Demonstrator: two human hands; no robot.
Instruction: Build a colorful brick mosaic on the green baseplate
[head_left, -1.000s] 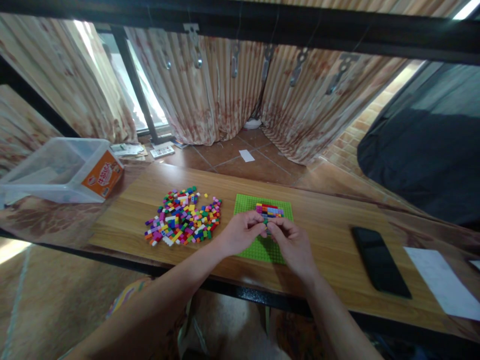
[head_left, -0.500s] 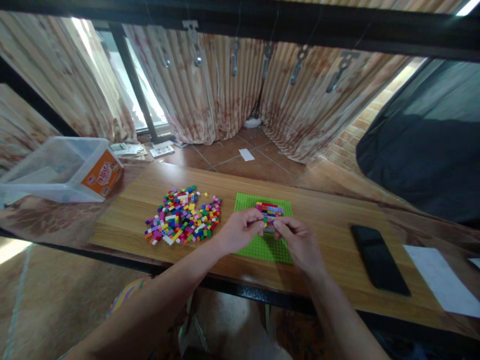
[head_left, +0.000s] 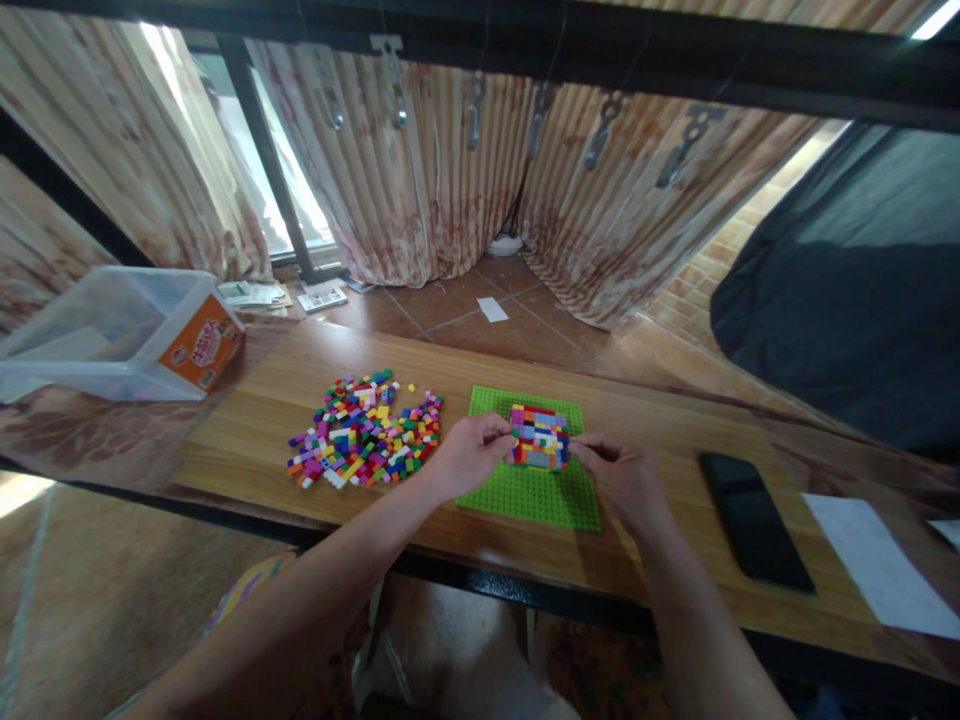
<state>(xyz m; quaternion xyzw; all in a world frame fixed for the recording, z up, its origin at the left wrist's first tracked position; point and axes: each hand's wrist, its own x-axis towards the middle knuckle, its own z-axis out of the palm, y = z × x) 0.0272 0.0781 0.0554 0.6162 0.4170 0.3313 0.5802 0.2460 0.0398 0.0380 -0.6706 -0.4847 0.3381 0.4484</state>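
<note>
A low, rectangular build of multicoloured toy bricks (head_left: 538, 440) sits on a green studded baseplate (head_left: 525, 498). Red and light blue bricks line its far side, with yellow, white and orange ones nearer. At the build's left edge is my left hand (head_left: 476, 455), thumb and forefinger pinched; whatever is between the tips is too small to name. My right hand (head_left: 619, 475) pinches at the right edge, beside dark blue bricks, and its fingertips hide what they hold. To the left, a loose pile of small toy bricks (head_left: 360, 435) lies on the wooden board.
The wooden board (head_left: 259, 430) lies on a table. A clear plastic bin (head_left: 142, 335) with an orange label stands at the left. On the right are a black phone (head_left: 754, 520) and a white paper sheet (head_left: 877, 560). Metal pieces (head_left: 600, 130) hang from a dark bar above.
My hands have parted from over the middle of the build to its left and right edges, the right one moving farther. More of the build's top shows. The baseplate's near edge has shifted slightly.
</note>
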